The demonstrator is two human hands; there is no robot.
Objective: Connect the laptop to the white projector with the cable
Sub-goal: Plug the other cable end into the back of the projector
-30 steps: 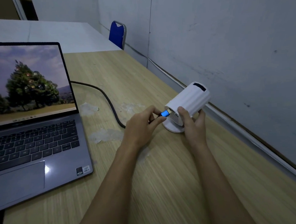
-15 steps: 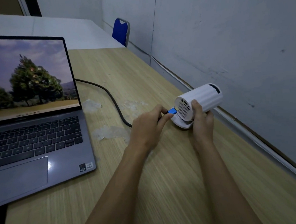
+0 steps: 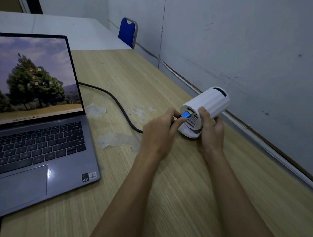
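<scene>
Head view: left hand (image 3: 160,131) pinches the cable (image 3: 121,109) by its blue plug (image 3: 186,114), tip at a rear port of the white projector (image 3: 206,105). Right hand (image 3: 211,125) grips the projector body. Laptop (image 3: 42,144) sticker writing too blurred to read. Since the earlier frame the plug sits higher on the rear face.

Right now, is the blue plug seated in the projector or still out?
Not fully in: the blue plug meets the projector rear face with most of its shell exposed, pinched by the left hand.
</scene>
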